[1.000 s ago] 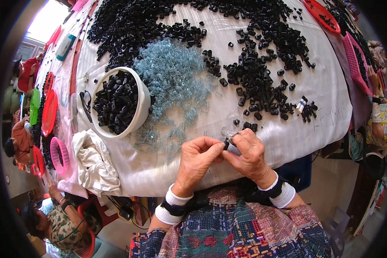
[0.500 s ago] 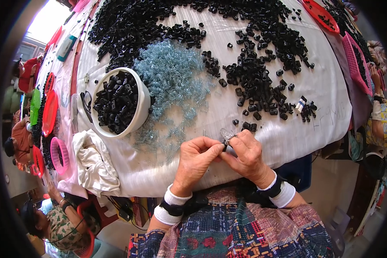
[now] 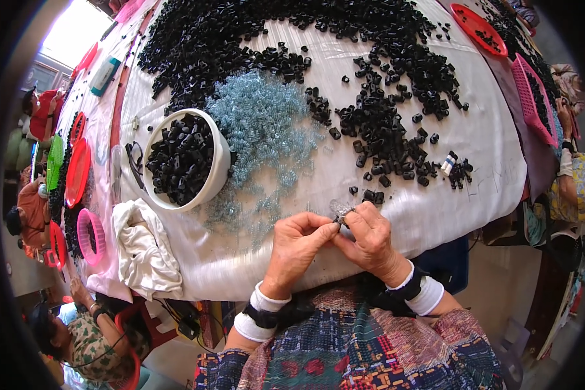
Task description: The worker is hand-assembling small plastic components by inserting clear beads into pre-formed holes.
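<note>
My left hand [image 3: 296, 246] pinches a small black plastic piece [image 3: 337, 221] between thumb and forefinger, close above the near edge of the cloth-covered table. Touching the same spot is my right hand [image 3: 372, 242], closed, its fingertips meeting the left ones. A little clump of coil springs [image 3: 340, 207] sticks out from the right fingers. Just beyond the hands lie a few loose black plastic pieces [image 3: 373, 196]. A heap of pale bluish coil springs [image 3: 260, 114] spreads ahead to the left. Beside it stands a white tub [image 3: 223, 175] filled with black pieces.
Large piles of black pieces [image 3: 195, 49] cover the far table. A crumpled white cloth [image 3: 146, 250] and scissors [image 3: 135, 162] lie left, a small white tube [image 3: 449, 162] right. Red plates [image 3: 78, 172] and a pink basket [image 3: 534, 101] line the sides, where other people sit.
The view has shifted slightly. Both my hands stay together at the same spot, and the right fingers have tilted a little around the clump of springs.
</note>
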